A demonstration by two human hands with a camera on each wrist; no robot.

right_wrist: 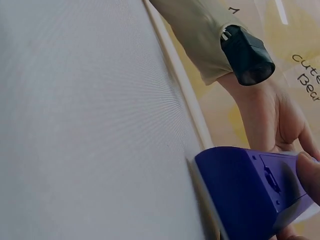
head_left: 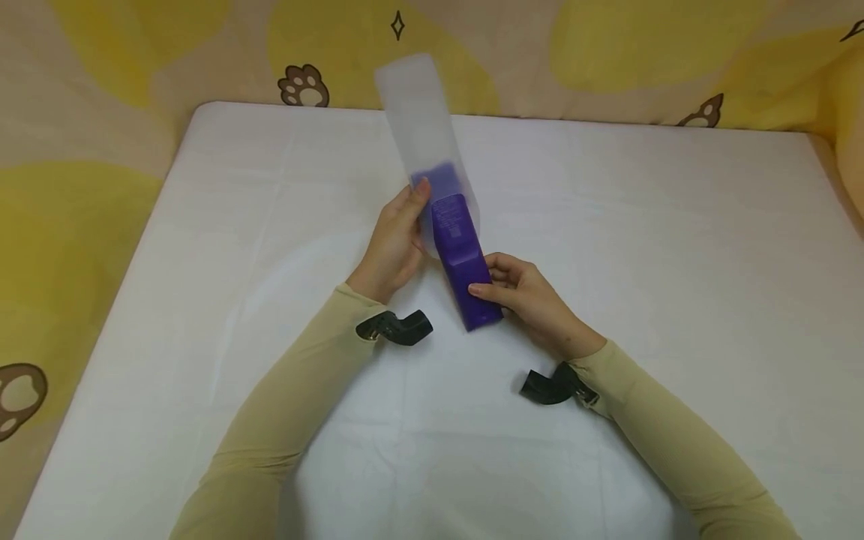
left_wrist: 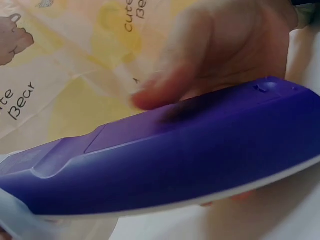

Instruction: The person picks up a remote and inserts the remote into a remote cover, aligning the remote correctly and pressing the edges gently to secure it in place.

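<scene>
honestly, what worries me most from my seat is the clear plastic sleeve (head_left: 424,127) buckling or slipping. it is thin and floppy, it stands up and away from the table, and only its near end wraps the purple remote (head_left: 462,259). if the two are pushed together at an angle, i judge the sleeve's mouth could fold or catch on the remote's edge. the remote could also twist out of a light grip and drop onto the white table (head_left: 675,247), since it is held above the surface, not resting on it.

my left hand (head_left: 394,244) is raised at the sleeve's near end, thumb and fingers pinching the sleeve with the remote's far end inside it; the left wrist view shows fingers (left_wrist: 165,90) lying along the purple body. my right hand (head_left: 523,292) grasps the remote's near end, fingers curled over the top and thumb at the side. both forearms in beige sleeves (head_left: 290,405) angle inward toward the table's middle, wrists slightly lifted, each carrying a black wrist camera (head_left: 398,328).
</scene>
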